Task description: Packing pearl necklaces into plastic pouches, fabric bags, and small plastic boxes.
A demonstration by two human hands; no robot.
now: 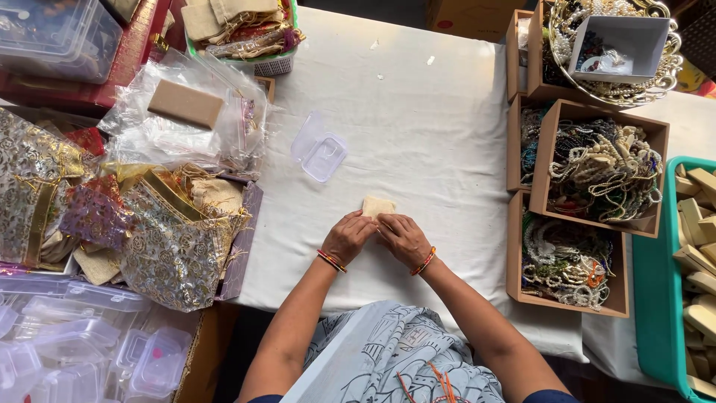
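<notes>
1. The person's left hand [347, 237] and right hand [403, 239] meet near the middle of the desk [418, 127], both closed on the lower edge of a small beige cloth pouch [377, 205].
2. The fingers of each hand are curled together and pinch the pouch from either side; the two hands touch each other.
3. The pouch lies flat on the white cloth, sticking out from the hands toward 12 o'clock. Its visible part is roughly square, so its long axis cannot be told; its corners point slightly toward 1 o'clock.
4. Each wrist carries thread bangles in red and orange.
5. At 11 o'clock from the pouch, well apart, lies an open clear plastic box [321, 153].
6. At 9 o'clock sit gold-patterned gift bags [175, 246], with a pile of clear plastic bags [186, 112] above them and empty clear plastic cases [82, 343] at 8 o'clock.
7. At 3 o'clock stand brown cardboard boxes [600, 168] filled with bead necklaces, and beyond them a teal tray [656, 298] of beige packets.
8. The desk is covered by a creased white cloth.
</notes>
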